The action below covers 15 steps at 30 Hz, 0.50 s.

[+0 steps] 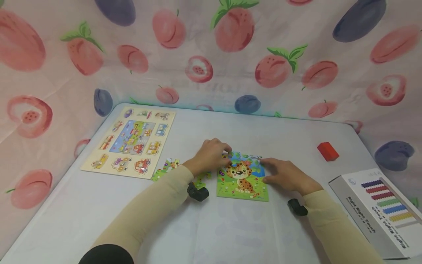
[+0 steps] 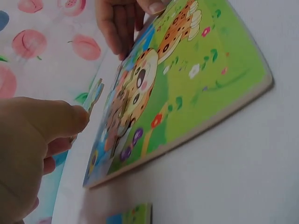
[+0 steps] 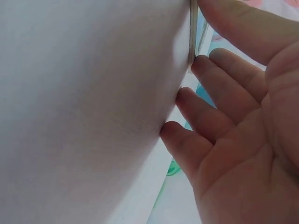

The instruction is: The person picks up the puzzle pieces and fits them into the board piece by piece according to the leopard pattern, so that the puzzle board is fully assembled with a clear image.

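A leopard jigsaw puzzle (image 1: 242,187) lies in its flat board in front of me, seen at a slant in the left wrist view. My left hand (image 1: 209,159) is over its upper left corner, pinching a small puzzle piece (image 2: 96,94) between thumb and fingers, just off the board. At the board's right side rests my right hand (image 1: 287,175). Its thumb and fingers (image 3: 201,100) are extended, and touch the board's edge and the table. Loose puzzle pieces (image 1: 161,171) lie left of the board, partly hidden behind my left forearm.
A wooden peg puzzle board (image 1: 95,154) with vehicle shapes lies at the back left. To the right are a red block (image 1: 328,151) and a white box (image 1: 356,205) with coloured strips pictured on it. A fruit-patterned cloth (image 1: 197,36) hangs behind the white table (image 1: 230,234).
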Each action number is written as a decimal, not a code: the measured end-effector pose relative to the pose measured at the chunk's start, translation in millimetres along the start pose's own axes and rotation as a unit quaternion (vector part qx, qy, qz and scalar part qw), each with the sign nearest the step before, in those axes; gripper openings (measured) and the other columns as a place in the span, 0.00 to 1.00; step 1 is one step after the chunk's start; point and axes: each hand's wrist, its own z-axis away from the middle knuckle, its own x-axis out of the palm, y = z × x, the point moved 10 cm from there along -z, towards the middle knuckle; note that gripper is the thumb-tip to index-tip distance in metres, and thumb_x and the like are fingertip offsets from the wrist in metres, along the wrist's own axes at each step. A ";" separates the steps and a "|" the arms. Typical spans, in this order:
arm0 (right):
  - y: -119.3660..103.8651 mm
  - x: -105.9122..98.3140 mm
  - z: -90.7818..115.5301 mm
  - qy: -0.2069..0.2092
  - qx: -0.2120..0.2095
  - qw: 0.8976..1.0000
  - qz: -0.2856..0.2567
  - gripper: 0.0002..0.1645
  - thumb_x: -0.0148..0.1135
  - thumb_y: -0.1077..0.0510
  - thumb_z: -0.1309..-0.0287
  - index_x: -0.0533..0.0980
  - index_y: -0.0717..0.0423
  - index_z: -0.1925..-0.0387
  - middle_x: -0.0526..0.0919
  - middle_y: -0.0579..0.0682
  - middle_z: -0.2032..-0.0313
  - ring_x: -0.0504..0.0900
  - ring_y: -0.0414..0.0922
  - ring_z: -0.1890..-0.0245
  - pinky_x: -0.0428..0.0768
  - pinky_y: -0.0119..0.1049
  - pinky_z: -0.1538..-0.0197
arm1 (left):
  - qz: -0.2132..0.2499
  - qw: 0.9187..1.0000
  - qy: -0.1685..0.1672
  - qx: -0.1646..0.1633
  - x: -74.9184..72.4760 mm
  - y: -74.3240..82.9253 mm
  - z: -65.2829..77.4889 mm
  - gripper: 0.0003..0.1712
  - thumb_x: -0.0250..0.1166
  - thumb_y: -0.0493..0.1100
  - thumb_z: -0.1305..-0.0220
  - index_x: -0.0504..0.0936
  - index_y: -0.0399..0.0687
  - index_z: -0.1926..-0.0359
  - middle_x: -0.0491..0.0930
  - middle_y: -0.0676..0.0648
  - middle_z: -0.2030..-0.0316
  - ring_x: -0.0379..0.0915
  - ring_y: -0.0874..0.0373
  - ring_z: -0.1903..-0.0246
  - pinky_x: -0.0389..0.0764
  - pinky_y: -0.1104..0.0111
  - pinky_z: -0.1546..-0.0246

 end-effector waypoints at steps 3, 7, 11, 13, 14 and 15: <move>0.3 0.1 -0.3 0.000 -0.002 1.000 0.002 0.43 0.73 0.53 0.42 0.66 0.55 0.28 0.64 0.64 0.30 0.58 0.67 0.30 0.60 0.66 0.34 | -0.002 1.000 -0.007 0.004 4.6 6.8 -4.3 0.21 0.68 0.51 0.35 0.84 0.49 0.44 0.83 0.52 0.49 0.71 0.53 0.44 0.65 0.55 0.39; 1.0 0.6 -0.7 -0.003 0.001 1.000 0.000 0.43 0.73 0.52 0.42 0.66 0.55 0.28 0.64 0.63 0.30 0.58 0.66 0.30 0.60 0.65 0.34 | -0.007 1.000 -0.012 0.009 10.3 15.8 -9.2 0.21 0.67 0.51 0.34 0.84 0.49 0.44 0.84 0.52 0.50 0.71 0.54 0.46 0.65 0.56 0.40; 0.7 0.1 -0.3 -0.001 -0.002 1.000 0.000 0.42 0.73 0.52 0.42 0.67 0.55 0.28 0.65 0.63 0.30 0.59 0.66 0.30 0.60 0.65 0.34 | -0.004 1.000 -0.010 0.016 16.0 23.1 -13.4 0.20 0.67 0.50 0.34 0.84 0.49 0.45 0.84 0.52 0.52 0.72 0.56 0.48 0.66 0.58 0.42; 0.7 -0.1 0.0 -0.001 -0.004 1.000 -0.001 0.42 0.72 0.53 0.42 0.67 0.55 0.28 0.65 0.63 0.30 0.60 0.66 0.30 0.60 0.65 0.34 | -0.003 1.000 -0.009 0.017 18.7 26.2 -15.1 0.20 0.67 0.50 0.34 0.84 0.49 0.45 0.84 0.52 0.52 0.72 0.56 0.49 0.67 0.58 0.42; 0.6 -0.3 0.2 -0.001 -0.004 1.000 -0.002 0.42 0.72 0.53 0.42 0.67 0.55 0.28 0.65 0.63 0.30 0.60 0.66 0.30 0.61 0.65 0.35 | -0.002 1.000 -0.010 0.017 20.1 27.6 -15.8 0.20 0.66 0.50 0.34 0.84 0.49 0.45 0.84 0.52 0.52 0.72 0.56 0.49 0.67 0.59 0.43; 0.6 -0.5 0.4 0.000 -0.004 1.000 -0.003 0.42 0.72 0.53 0.42 0.67 0.54 0.28 0.65 0.63 0.30 0.60 0.66 0.30 0.61 0.65 0.35 | -0.001 1.000 -0.011 0.016 21.8 28.8 -16.5 0.20 0.66 0.50 0.34 0.84 0.49 0.45 0.84 0.52 0.52 0.72 0.57 0.49 0.67 0.59 0.43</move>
